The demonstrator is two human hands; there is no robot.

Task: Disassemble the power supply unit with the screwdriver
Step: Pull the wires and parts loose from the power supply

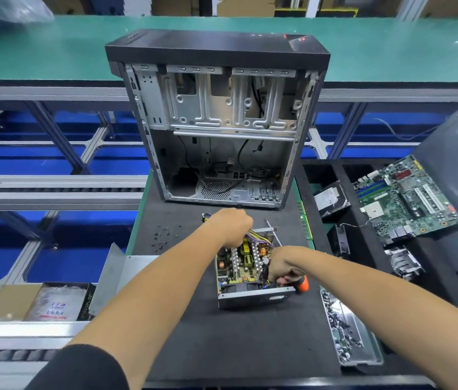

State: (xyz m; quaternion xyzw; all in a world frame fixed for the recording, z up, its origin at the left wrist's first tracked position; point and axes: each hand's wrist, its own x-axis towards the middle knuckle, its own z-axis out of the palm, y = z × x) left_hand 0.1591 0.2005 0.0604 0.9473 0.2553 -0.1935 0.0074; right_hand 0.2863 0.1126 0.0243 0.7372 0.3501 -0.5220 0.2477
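Fingers of the left hand (232,227) are curled around the wire bundle (256,237) at the far end of the opened power supply unit (246,273), which is set on the black mat (250,342). An orange-handled screwdriver (301,284) is gripped by the right hand (282,266) at the unit's near right corner. A screw tray (368,353) is seen beside it.

Both hands' (229,226) grips (282,267) closed, forearms extended.

The screwdriver (301,284) shows only an orange stub at 3 o'clock of the right hand (282,266), whose curled fingers hide its shaft and tip. The left hand (230,226) covers the far corner of the power supply unit (246,273), hiding what it grips. The loose screws (163,237) at 9 o'clock are too small to tell apart.
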